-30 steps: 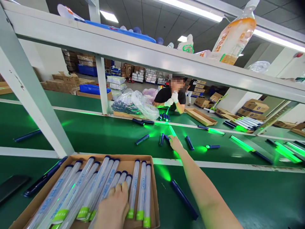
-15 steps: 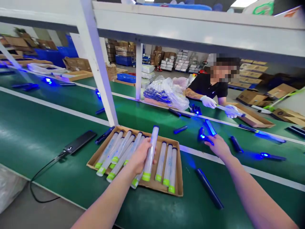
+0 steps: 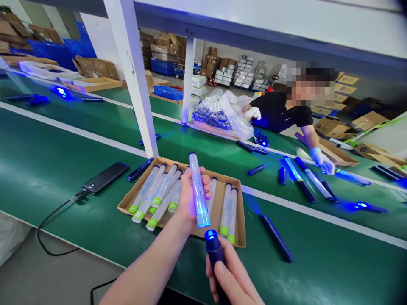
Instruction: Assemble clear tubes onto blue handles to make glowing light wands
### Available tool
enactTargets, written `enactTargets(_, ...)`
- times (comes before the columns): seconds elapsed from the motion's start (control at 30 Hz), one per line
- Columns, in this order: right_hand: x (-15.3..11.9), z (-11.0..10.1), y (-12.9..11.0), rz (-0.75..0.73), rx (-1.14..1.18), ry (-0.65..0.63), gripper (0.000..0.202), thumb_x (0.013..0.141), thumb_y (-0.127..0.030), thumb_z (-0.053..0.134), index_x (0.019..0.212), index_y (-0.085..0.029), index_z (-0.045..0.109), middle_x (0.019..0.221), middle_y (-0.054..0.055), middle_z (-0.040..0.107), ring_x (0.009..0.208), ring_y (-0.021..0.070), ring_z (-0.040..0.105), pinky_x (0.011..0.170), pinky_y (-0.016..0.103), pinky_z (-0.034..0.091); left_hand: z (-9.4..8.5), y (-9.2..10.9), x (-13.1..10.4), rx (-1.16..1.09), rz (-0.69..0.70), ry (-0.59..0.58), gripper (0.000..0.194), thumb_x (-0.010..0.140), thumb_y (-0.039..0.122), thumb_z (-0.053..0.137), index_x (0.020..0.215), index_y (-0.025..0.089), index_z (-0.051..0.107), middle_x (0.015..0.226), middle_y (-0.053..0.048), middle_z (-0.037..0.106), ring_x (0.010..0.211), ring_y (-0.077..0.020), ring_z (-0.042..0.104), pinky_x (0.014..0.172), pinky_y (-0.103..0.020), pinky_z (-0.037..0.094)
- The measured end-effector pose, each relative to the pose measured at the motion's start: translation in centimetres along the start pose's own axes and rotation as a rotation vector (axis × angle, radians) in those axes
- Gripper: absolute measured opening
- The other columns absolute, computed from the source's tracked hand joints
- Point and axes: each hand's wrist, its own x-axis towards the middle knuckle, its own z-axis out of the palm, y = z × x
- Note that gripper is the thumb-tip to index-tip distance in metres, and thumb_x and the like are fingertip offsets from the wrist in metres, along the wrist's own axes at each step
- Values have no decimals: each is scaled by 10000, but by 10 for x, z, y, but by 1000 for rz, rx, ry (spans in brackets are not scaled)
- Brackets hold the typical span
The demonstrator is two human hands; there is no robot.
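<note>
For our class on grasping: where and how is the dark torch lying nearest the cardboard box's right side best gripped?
Probably mid-barrel, from above, fingers across it: the dark torch is a long, slim cylinder lying flat, nothing touching its sides.

Clr tube [image 3: 197, 190], tilted, green-banded end nr lit dk-blue torch [image 3: 214, 252].

The head-worn camera looks forward and down across the green workbench [image 3: 63, 146] from its near side. At close range, the left hand [image 3: 186, 203] and right hand [image 3: 237, 273] occupy the lower central field, with the cardboard tray [image 3: 241, 216] just beyond. The field extends beneath the overhead shelf beam [image 3: 254, 29], which slopes down rightward, to a co-worker [image 3: 280, 113] at the far side and distant stacked cartons [image 3: 167, 51].
</note>
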Motion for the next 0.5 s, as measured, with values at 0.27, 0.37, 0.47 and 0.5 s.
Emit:
enactTargets(0.27, 4, 9, 7, 24, 111, 63, 972, 853, -764, 769, 1598, -242, 425, 947, 24, 677, 640, 151, 615, 598, 297, 522, -12, -7, -6, 32, 142, -3, 425, 988, 614, 657, 916, 206, 561, 690, 55, 481, 530, -84, 472, 382, -131, 379)
enactTargets(0.37, 3, 11, 4, 92, 5, 93, 1019, 844, -858, 684, 1625, -254, 429, 1000, 39, 665, 641, 156, 631, 595, 306, 531, -15, -5, -9, 96, 155, -13, 528, 780, 592, 895, 905, 210, 552, 706, 68, 491, 548, -77, 468, 399, -130, 397)
enactTargets(0.47, 8, 13, -5, 90, -213, 170, 986, 872, -891, 591, 1617, -257, 475, 1138, 103, 710, 676, 196, 672, 630, 351, 584, -14, -2, -12, 140, 152, -3, 550, 763, 598, 902, 991, 227, 566, 717, 77, 484, 544, -75, 449, 404, -130, 379)
enactTargets(0.5, 10, 13, -9, 32, -313, 178, 887, 925, -841, 568, 1596, -264, 509, 1219, 124, 722, 758, 231, 715, 698, 377, 613, -13, -2, -13, 159, 178, 13, 539, 788, 619, 874, 990, 233, 556, 718, 76, 483, 548, -79, 451, 402, -131, 368)
